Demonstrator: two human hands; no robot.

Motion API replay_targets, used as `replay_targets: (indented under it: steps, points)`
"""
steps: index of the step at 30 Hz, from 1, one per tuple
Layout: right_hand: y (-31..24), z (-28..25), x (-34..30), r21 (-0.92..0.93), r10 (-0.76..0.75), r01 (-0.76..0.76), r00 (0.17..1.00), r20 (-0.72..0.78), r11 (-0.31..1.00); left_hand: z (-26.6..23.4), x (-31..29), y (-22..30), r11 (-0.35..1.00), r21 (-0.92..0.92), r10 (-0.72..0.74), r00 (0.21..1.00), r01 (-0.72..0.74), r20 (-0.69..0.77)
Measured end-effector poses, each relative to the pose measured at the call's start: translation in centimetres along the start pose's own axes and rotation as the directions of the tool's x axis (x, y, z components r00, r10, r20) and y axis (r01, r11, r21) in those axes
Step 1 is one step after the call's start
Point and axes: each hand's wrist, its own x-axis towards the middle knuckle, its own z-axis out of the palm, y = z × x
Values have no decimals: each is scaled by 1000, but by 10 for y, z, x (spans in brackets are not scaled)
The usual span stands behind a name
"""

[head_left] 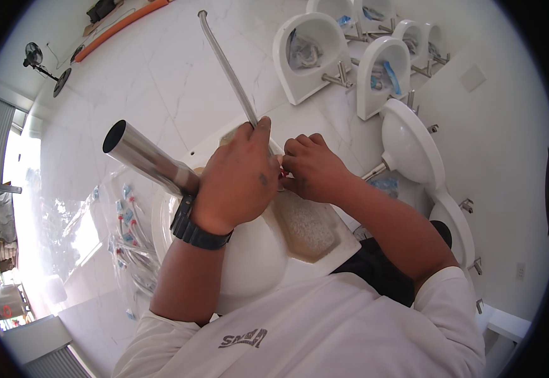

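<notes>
- Tube [227, 69], thin and silvery, slants up from my left hand [240, 173], pinched there, above white sink [249, 264].
- My right hand [315, 167]: fingers bunched beside tube's lower part; can't tell what's between them.

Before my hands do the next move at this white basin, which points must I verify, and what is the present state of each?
1. Left hand has the silver hose: ok.
2. Right hand is at the work point: ok, close beside the left, with a bit of red showing there.
3. Connection is tight: cannot tell, the hands hide it.
4. Hose's far end is attached: not ok, it sticks out free.
5. Steel tube is clear of the left wrist: cannot tell, they overlap in this view.
</notes>
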Motion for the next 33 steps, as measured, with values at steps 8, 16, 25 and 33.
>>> replay_targets:
  steps: [8, 16, 25, 33]
  points:
    - [-23, 8, 2, -65, 190, -190, 982, -5, 980, 2, 0, 0, 1000, 3, 19, 1000, -19, 1]
    - [-31, 12, 1, -71, 316, -313, 947, 49, 947, 1, 1, 1, 999, 21, 42, 999, -42, -28]
    - [28, -34, 24, 239, -66, -25, 929, 364, 971, 4, 0, -2, 999, -6, 51, 998, -51, -41]
    - [45, -23, 56, 273, -204, 69, 837, 508, 960, 1, -3, 0, 1000, -6, 28, 999, -29, -20]
